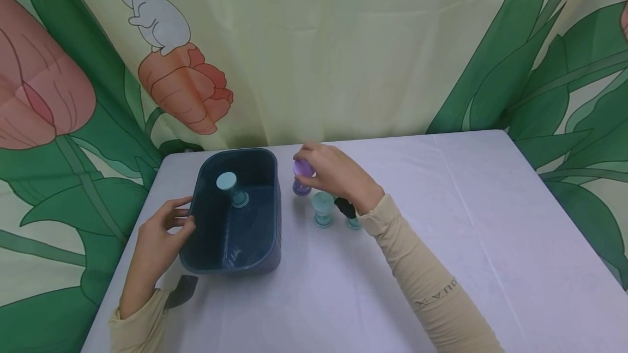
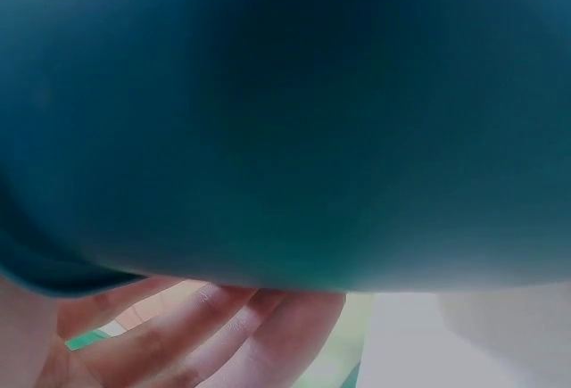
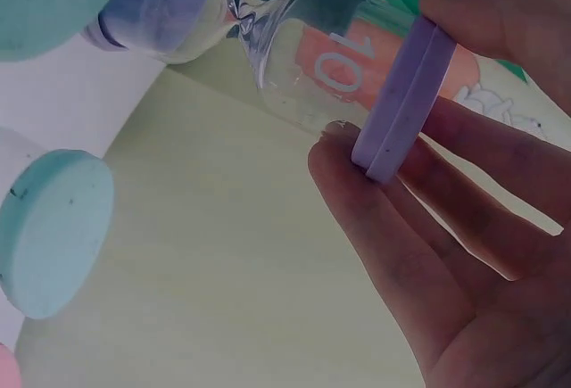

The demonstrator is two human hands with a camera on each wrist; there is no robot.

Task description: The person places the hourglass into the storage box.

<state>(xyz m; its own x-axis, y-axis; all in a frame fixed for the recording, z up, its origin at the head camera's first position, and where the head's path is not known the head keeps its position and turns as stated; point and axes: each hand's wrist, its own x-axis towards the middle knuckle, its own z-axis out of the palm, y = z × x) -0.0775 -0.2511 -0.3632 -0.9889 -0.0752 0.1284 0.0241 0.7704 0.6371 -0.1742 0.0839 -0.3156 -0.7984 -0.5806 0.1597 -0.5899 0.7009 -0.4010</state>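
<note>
In the head view my right hand (image 1: pixel 338 170) pinches a purple-capped sand timer (image 3: pixel 312 49) by its upper cap, between thumb and fingers. Its glass bears the number 10, and its lower end appears at or just above the table. My left hand (image 1: pixel 159 236) lies against the left side of a dark blue bin (image 1: pixel 277 233), fingers loosely bent along the outer wall. Inside the bin leans a teal-capped sand timer (image 1: pixel 239 199). Just below my right hand stands another teal sand timer (image 1: pixel 322 208), and a further teal one (image 1: pixel 353 223) is mostly hidden by my wrist.
A white cloth covers the table (image 1: pixel 466 266). Behind it hangs a printed curtain (image 1: pixel 343 59) with a rabbit, a carrot and leaves. At the right wrist view's lower left corner, a pink edge (image 3: pixel 7 370) shows; its kind is unclear.
</note>
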